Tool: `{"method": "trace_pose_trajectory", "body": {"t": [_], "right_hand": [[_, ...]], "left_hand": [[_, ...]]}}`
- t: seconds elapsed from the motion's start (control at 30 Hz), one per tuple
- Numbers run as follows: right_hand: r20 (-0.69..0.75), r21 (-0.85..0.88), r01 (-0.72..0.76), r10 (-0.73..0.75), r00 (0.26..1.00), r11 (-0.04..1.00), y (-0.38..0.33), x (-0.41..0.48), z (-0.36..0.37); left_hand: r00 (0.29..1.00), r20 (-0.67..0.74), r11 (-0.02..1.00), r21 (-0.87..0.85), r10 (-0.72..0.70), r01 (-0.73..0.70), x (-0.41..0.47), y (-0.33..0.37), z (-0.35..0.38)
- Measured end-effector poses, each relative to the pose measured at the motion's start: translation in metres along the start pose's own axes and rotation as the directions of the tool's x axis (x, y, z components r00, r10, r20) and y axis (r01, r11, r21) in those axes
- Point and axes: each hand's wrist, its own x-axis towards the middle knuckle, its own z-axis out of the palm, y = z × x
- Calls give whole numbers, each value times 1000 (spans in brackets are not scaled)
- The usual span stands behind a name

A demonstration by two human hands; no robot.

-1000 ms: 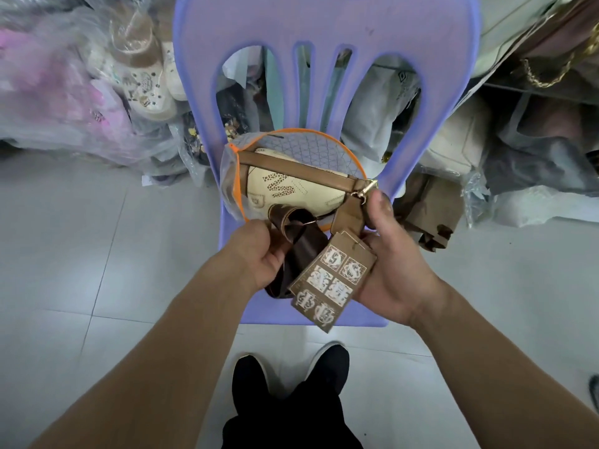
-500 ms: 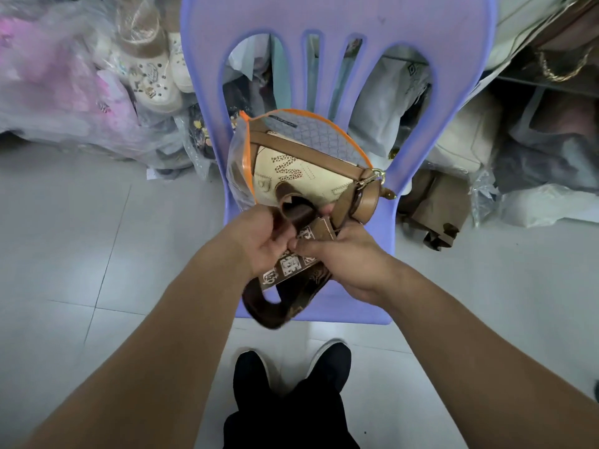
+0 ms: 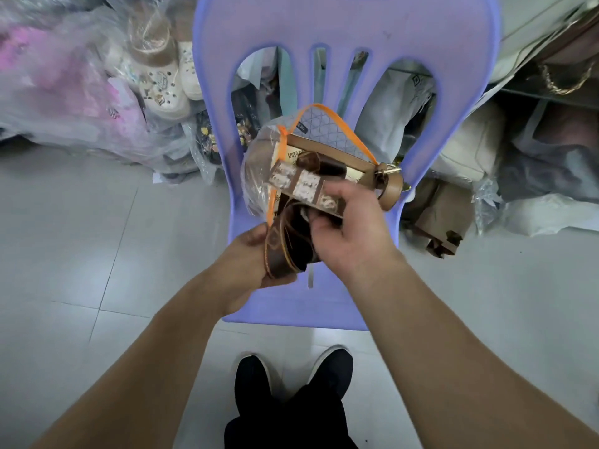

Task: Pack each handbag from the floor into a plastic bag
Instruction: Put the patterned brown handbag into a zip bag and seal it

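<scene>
A cream and tan handbag [image 3: 358,168] sits partly inside a clear plastic bag [image 3: 259,176] with an orange rim, held over the seat of a purple chair [image 3: 343,30]. A wide dark brown strap [image 3: 285,251] loops out of the bag's mouth. My left hand [image 3: 249,270] grips this strap from below. My right hand [image 3: 351,228] holds the strap's upper part and a brown patterned hang tag [image 3: 304,186] at the bag's opening. A tan strap end with a gold clasp [image 3: 390,186] sticks out to the right.
Heaps of plastic-wrapped shoes [image 3: 162,79] and goods lie on the left behind the chair. More wrapped bags [image 3: 547,163] and a brown paper piece [image 3: 440,215] lie on the right. Grey floor tiles [image 3: 81,254] surround the chair. My black shoes [image 3: 291,377] stand below.
The bag has tilted and risen. My right hand moved up over the tag and strap toward the opening, while my left hand shifted lower on the strap loop.
</scene>
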Motion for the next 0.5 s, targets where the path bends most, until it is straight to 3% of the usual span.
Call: {"method": "trace_pose_trajectory", "body": {"t": [0.07,0.13,0.2,0.33,0.4,0.5], "right_hand": [[-70,-207,81,-97,993,975,19,2,1],[-129,-499,148,-242,962,854,25,6,-3],[-142,-658,123,-282,949,743,22,5,-3],[3,-825,176,-308,951,537,2,3,-6],[-46,-796,149,-305,951,586,-4,3,-9],[-217,-551,60,-213,953,832,-7,0,-12]], "left_hand": [[996,85,999,-33,26,-23,-9,5,-1],[994,92,999,0,53,-54,-14,12,0],[996,25,996,16,84,-84,-17,13,4],[985,-149,995,-39,89,-95,-18,14,17],[976,-202,993,-58,85,-98,-16,16,21],[957,-283,994,-72,54,-78,-11,20,27]]}}
